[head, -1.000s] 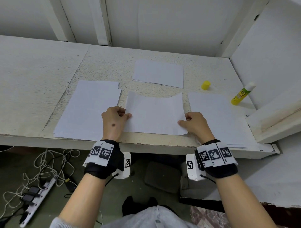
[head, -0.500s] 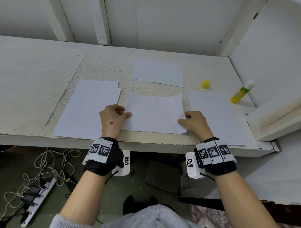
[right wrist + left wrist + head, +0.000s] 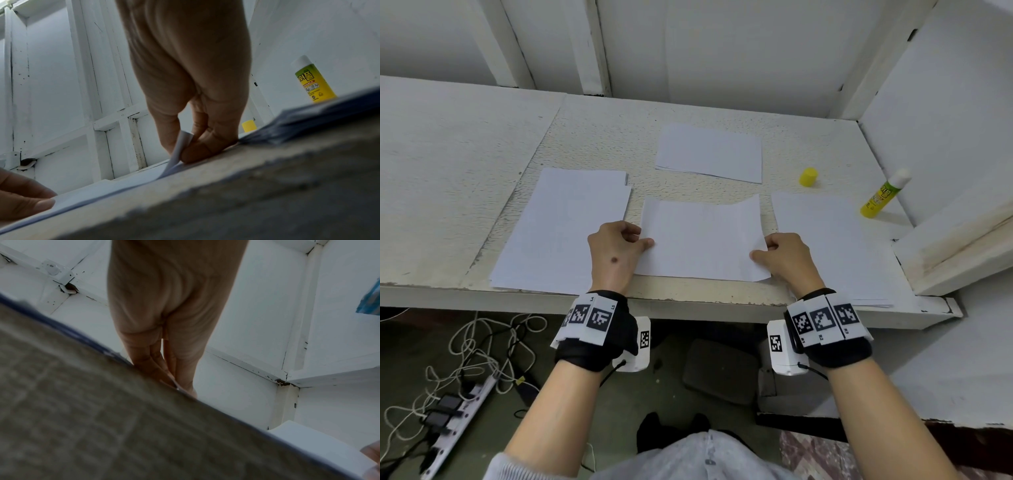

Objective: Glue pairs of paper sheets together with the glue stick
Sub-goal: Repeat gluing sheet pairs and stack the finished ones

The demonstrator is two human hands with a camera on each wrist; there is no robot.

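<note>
A white paper sheet point(image 3: 702, 240) lies in the middle near the shelf's front edge, its far corners curling up. My left hand point(image 3: 619, 250) pinches its left edge, thumb on top. My right hand point(image 3: 780, 253) pinches the right edge, which bends up between thumb and fingers point(image 3: 197, 146). The yellow glue stick point(image 3: 881, 197) lies uncapped at the far right by the wall; in the right wrist view the glue stick point(image 3: 313, 81) shows beyond the hand. Its yellow cap point(image 3: 808, 176) stands apart to the left of it.
A stack of sheets point(image 3: 565, 229) lies to the left, another stack point(image 3: 828, 246) to the right, and a third pile point(image 3: 710, 152) behind. A white wall block point(image 3: 959, 240) bounds the right side. Below the shelf edge point(image 3: 688, 301) are cables and a power strip point(image 3: 455, 421).
Both hands keep their hold on the middle sheet's side edges; the sheet has barely shifted.
</note>
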